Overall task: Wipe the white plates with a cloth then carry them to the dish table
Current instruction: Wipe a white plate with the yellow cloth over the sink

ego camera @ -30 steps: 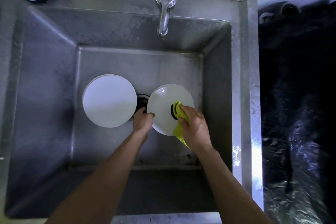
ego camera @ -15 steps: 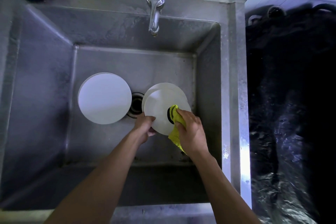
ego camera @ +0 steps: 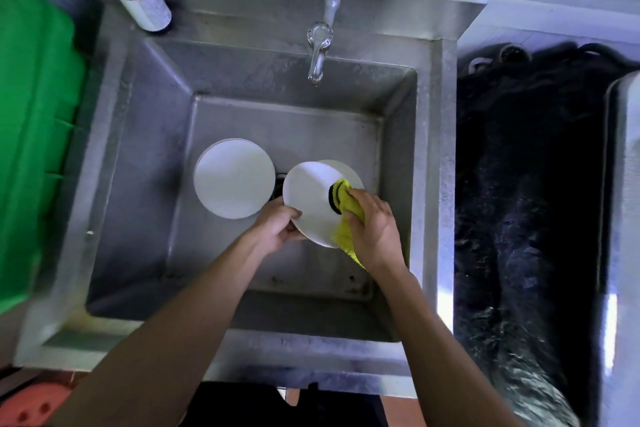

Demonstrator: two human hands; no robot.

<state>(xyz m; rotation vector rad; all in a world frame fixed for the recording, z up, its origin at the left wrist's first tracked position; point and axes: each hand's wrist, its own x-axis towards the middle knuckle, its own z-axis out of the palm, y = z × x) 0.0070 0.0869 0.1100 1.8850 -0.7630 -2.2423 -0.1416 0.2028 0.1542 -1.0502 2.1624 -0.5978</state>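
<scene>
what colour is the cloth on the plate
Yellow with a black patch, cloth; seen in the head view.

Bare steel floor of the deep stainless steel sink (ego camera: 145, 184) lies open at lower centre and far left. The round white plate stack (ego camera: 234, 178) blocks centre-left, the chrome tap (ego camera: 318, 52) overhangs upper centre, and the steel walls hem every side.

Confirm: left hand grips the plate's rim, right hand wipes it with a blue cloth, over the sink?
Not quite. The head view shows the cloth is yellow, not blue. The rest holds: left hand grips the plate rim, right hand wipes it over the sink.
</scene>
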